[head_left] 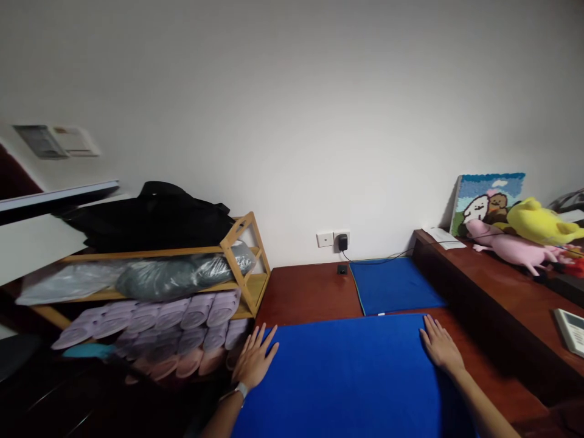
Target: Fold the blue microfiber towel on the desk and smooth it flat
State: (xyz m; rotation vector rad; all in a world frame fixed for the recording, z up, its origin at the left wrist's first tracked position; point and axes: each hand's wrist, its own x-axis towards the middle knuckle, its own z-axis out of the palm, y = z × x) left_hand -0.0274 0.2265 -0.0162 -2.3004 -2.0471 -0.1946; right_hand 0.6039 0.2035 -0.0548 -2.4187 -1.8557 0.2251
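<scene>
A blue cloth (347, 371) lies spread flat over the reddish-brown desk, its far edge running between my two hands. My left hand (253, 360), with a watch on the wrist, rests palm down on the cloth's far left corner, fingers spread. On the far right corner lies my right hand (441, 345), also palm down, with fingers stretched out. Neither hand grips anything. Just beyond the far edge is a second blue cloth (395, 283), folded into a smaller rectangle with a small white tag.
At left stands a wooden rack (244, 274) with a black bag (155, 219), plastic-wrapped bundles and rows of lilac slippers (173, 313). A plug adapter (342, 243) with a cable sits in the wall. The raised right ledge (479, 274) carries plush toys (506, 243) and a picture (488, 201).
</scene>
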